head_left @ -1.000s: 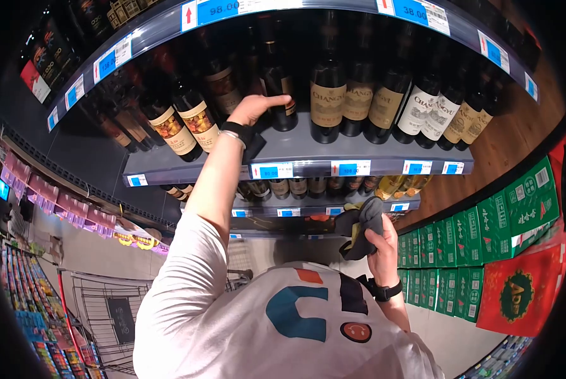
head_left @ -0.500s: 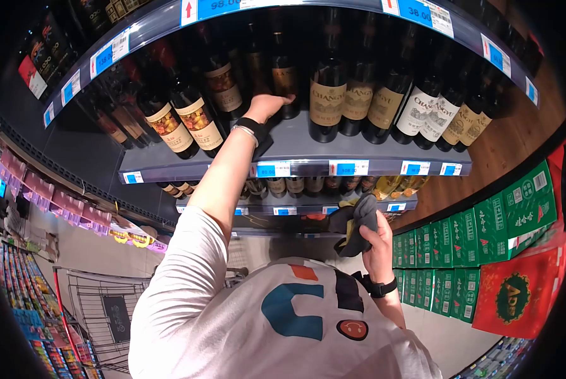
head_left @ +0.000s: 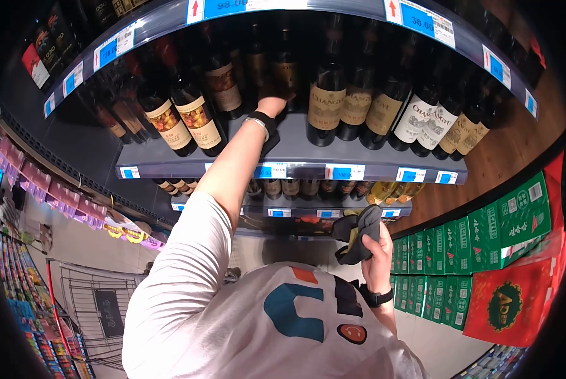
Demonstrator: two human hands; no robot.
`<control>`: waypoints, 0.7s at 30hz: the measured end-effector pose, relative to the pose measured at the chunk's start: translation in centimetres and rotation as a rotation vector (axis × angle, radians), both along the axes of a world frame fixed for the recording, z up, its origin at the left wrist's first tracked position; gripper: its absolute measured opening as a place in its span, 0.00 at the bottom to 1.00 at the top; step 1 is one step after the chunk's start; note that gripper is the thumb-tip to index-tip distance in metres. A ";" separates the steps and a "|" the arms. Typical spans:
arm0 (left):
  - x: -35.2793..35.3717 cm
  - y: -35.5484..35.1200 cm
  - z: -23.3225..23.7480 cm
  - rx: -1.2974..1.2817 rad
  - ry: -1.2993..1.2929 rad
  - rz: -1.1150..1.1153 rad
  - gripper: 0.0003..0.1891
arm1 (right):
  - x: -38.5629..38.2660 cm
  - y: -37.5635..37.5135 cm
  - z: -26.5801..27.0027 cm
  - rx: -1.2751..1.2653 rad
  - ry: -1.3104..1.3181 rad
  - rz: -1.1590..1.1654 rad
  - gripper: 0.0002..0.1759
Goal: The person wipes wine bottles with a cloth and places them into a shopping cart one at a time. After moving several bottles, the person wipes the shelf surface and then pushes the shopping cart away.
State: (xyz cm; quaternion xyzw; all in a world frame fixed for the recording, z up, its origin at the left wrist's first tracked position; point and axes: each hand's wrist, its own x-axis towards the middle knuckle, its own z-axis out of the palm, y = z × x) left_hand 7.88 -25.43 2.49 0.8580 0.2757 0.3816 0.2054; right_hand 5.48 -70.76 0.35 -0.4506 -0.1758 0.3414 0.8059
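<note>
My left hand reaches deep into the shelf, close in front of a dark wine bottle at the back. Its fingers are lost in shadow, so I cannot tell what they grip. Under that wrist, a dark patch shows on the shelf. On the left stand bottles with fruit-picture labels; to the right is a Changyu bottle with a tan label. Lower down, in front of my shirt, my right hand is closed on a crumpled dark grey cloth with yellow on its inner side.
The shelf edge carries blue price tags, and another shelf edge curves overhead. More bottles line the shelf below. Green cartons and a red box are stacked at right. A wire shopping cart stands at left.
My left hand has gone slightly deeper into the shelf, its thumb now less visible. My right hand and the grey cloth have dropped a little.
</note>
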 end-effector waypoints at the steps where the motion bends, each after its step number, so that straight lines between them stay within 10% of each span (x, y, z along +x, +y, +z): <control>1: 0.0 0.0 -0.2 -0.007 0.030 0.018 0.31 | 0.0 0.0 0.1 0.000 0.008 0.005 0.26; 4: -2.0 -3.1 1.8 -0.327 0.415 0.205 0.26 | -0.2 0.4 0.1 -0.007 0.039 0.036 0.26; 9: -12.7 -14.1 5.4 -0.178 -0.370 -0.161 0.33 | -1.7 3.5 -0.2 -0.064 0.061 0.137 0.28; 12: -22.3 -19.6 3.6 -0.113 -0.412 -0.184 0.29 | -3.8 6.4 0.0 -0.075 -0.002 0.270 0.32; 21: -51.9 -31.9 -18.1 -0.613 -0.808 1.117 0.12 | -12.3 13.2 -0.5 -0.296 -0.198 0.668 0.29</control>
